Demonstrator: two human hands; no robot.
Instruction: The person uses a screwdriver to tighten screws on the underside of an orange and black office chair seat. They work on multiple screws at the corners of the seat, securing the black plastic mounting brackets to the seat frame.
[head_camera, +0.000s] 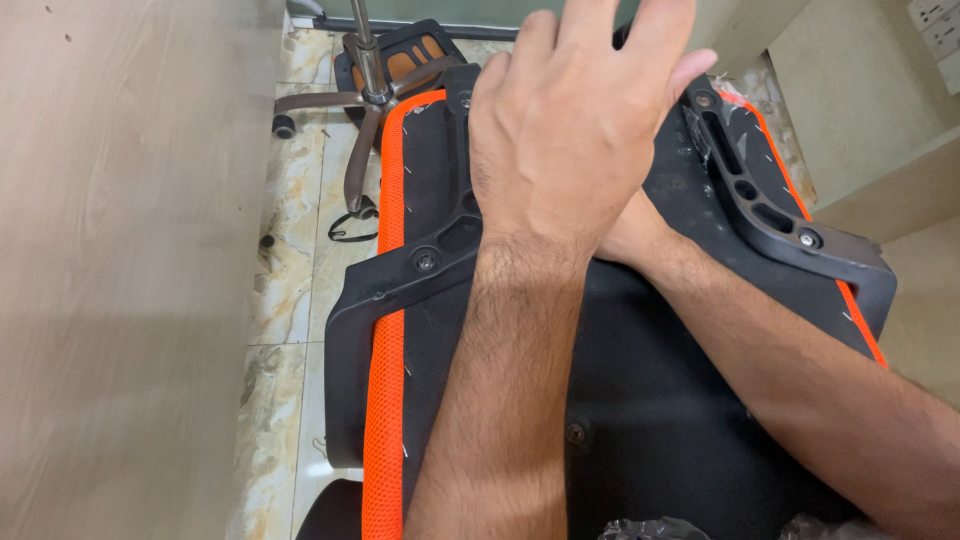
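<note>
From the head view, an upturned chair seat lay across the lap or a low support, black underside up, orange mesh edging down its left side. The left hand lay flat over the upper middle of the seat, fingers together and stretched forward, clamped on nothing. The right hand was tucked beneath it; only the wrist showed, so I could not tell whether its fingers were apart or closed. Black armrest brackets ran down both sides, the left bracket bolted near the mesh, the right bracket bolted near its lower end. On the tiled floor beyond stood the chair base with its chrome post. The likeliest trouble seemed to be the seat sliding or tipping off toward the floor, since neither hand visibly gripped it. With the right hand hidden under the left, any work there went unseen, and a finger could be pinched against a bracket. Small white staples along the fabric edge might also scratch a forearm.
</note>
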